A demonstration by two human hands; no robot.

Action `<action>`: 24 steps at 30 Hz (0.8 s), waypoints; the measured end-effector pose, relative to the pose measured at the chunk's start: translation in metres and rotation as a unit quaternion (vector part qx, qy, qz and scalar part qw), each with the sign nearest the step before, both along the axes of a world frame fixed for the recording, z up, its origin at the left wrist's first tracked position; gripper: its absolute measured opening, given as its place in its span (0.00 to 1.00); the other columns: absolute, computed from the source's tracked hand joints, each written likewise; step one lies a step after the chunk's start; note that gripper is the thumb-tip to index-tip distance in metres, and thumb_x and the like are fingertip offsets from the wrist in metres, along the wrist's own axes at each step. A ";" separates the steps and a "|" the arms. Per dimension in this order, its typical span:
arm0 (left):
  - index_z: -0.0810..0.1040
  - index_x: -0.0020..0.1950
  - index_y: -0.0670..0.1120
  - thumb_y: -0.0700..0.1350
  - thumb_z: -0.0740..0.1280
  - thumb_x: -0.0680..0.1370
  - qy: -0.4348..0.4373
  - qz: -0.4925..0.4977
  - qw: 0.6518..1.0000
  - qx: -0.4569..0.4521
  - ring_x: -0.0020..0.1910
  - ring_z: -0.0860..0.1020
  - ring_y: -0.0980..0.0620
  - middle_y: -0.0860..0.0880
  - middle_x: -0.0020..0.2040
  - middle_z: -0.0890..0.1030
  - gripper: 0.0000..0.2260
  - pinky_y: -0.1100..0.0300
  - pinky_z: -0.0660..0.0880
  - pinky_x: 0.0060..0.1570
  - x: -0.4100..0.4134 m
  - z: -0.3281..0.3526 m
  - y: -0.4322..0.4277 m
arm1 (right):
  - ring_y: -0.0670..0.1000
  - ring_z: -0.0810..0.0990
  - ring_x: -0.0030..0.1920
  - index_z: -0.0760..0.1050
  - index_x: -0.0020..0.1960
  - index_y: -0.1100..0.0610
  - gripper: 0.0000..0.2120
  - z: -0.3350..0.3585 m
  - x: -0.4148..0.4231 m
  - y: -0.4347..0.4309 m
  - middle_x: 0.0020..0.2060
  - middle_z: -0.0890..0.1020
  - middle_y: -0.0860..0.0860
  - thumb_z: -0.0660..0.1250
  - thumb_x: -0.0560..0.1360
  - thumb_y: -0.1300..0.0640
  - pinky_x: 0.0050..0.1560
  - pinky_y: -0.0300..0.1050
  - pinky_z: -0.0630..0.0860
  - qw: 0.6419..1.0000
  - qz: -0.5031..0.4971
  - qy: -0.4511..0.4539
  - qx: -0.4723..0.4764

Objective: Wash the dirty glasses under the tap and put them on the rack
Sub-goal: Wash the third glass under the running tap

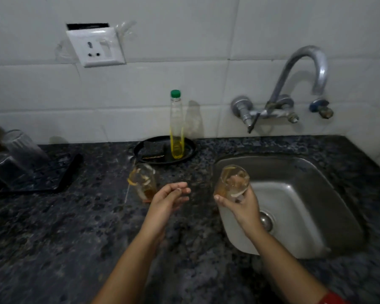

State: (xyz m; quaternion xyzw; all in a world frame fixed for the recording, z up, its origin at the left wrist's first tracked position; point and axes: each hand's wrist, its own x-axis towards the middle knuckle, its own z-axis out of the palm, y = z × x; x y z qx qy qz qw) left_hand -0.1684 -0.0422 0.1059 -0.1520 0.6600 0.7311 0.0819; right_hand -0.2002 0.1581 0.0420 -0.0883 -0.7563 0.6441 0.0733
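Holding a dirty glass tilted over the left rim of the sink, the right hand wraps its fingers and thumb round the lower half. Mouth of the glass points up and away; amber residue and pale scraps cling inside. Likely carried here so drips fall into the basin on the way to the tap. No water visible at the spout.

Left hand hovers above the counter, fingers loosely curled, nothing in them. It is just beside a second glass, equally stained, upright on the stone and apparently waiting its turn.

Rack at far left carries two upturned glasses, mouths down, presumably to drain.

Bottle of yellow liquid and a dark sponge share a round black tray against the wall, within reach of the sink.
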 end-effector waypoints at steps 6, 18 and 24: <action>0.78 0.57 0.47 0.42 0.64 0.81 0.049 0.008 0.998 -0.044 0.54 0.79 0.52 0.46 0.57 0.82 0.07 0.62 0.73 0.49 -0.069 0.011 0.110 | 0.45 0.79 0.47 0.76 0.54 0.55 0.21 0.007 -0.012 0.095 0.48 0.82 0.50 0.79 0.64 0.62 0.43 0.31 0.75 0.999 0.015 -0.022 -0.026; 0.74 0.48 0.42 0.63 0.53 0.81 0.058 0.023 0.957 -0.282 0.42 0.76 0.44 0.45 0.42 0.77 0.25 0.53 0.71 0.45 -0.170 0.047 0.235 | 0.46 0.82 0.49 0.77 0.52 0.46 0.29 0.015 -0.046 0.204 0.46 0.84 0.44 0.80 0.52 0.47 0.53 0.49 0.80 0.995 0.073 -0.067 0.030; 0.65 0.34 0.48 0.69 0.45 0.79 0.038 0.054 0.950 -0.305 0.52 0.80 0.37 0.35 0.49 0.81 0.28 0.41 0.76 0.58 -0.183 0.052 0.230 | 0.41 0.80 0.44 0.75 0.55 0.51 0.25 0.022 -0.055 0.210 0.46 0.82 0.45 0.81 0.61 0.58 0.33 0.27 0.72 0.991 0.109 -0.064 0.044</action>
